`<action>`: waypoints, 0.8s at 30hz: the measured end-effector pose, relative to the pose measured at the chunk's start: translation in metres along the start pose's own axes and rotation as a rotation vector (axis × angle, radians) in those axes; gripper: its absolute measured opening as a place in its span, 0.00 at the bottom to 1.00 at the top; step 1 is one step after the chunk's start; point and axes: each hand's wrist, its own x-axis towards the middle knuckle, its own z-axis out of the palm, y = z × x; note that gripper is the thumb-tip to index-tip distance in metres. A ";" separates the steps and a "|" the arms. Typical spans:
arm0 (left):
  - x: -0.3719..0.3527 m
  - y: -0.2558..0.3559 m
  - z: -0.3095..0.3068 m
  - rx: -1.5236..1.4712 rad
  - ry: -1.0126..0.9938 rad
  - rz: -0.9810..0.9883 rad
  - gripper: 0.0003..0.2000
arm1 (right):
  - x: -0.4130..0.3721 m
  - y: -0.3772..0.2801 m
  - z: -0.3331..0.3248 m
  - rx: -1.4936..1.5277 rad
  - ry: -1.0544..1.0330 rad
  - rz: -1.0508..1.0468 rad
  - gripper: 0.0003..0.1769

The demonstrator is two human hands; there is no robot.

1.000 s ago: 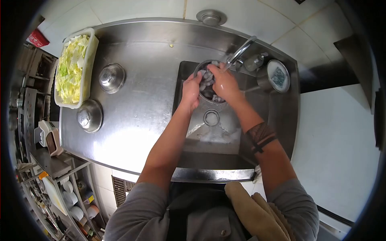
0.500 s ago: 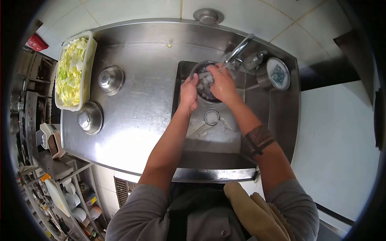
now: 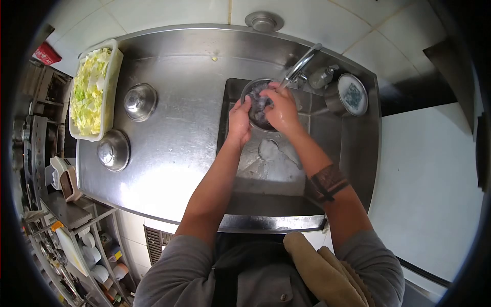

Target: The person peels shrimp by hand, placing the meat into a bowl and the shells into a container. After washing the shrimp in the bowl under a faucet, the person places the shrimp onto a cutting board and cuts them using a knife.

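Note:
My left hand point(image 3: 239, 122) grips the near-left rim of a round metal bowl point(image 3: 262, 126), its thumb over the edge. The bowl is tilted inside the sink point(image 3: 271, 184), under the faucet point(image 3: 303, 62). My right hand point(image 3: 282, 108) reaches into the bowl from the right, fingers bent and apart. Water and whitish suds show between the fingers; the bowl's inside is partly hidden by this hand. Below the bowl, white foam covers the round drain point(image 3: 268, 149) and trails to the right.
Two metal bowls point(image 3: 140, 102) point(image 3: 113, 150) lie upside down on the steel counter point(image 3: 179, 128). A white tub point(image 3: 110, 92) of chopped cabbage point(image 3: 89, 97) stands far left. Right of the faucet are a soap bottle point(image 3: 319, 78) and a metal pot point(image 3: 332, 98) with a pale disc.
My right hand has shifted slightly within the bowl and its fingers have curled differently. Fewer suds show in the bowl, while foam over the drain has spread.

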 end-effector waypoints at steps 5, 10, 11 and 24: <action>-0.007 0.009 0.007 0.021 -0.021 0.011 0.17 | -0.009 -0.034 -0.021 0.050 0.066 0.063 0.36; -0.001 -0.001 -0.004 0.043 -0.068 -0.019 0.17 | 0.008 -0.032 -0.021 0.017 -0.288 0.367 0.37; -0.001 -0.002 -0.007 0.039 -0.082 -0.045 0.18 | 0.003 -0.027 -0.018 0.017 -0.287 0.370 0.37; 0.005 0.002 0.012 0.243 -0.148 0.114 0.21 | -0.026 -0.029 -0.001 0.228 0.148 0.114 0.36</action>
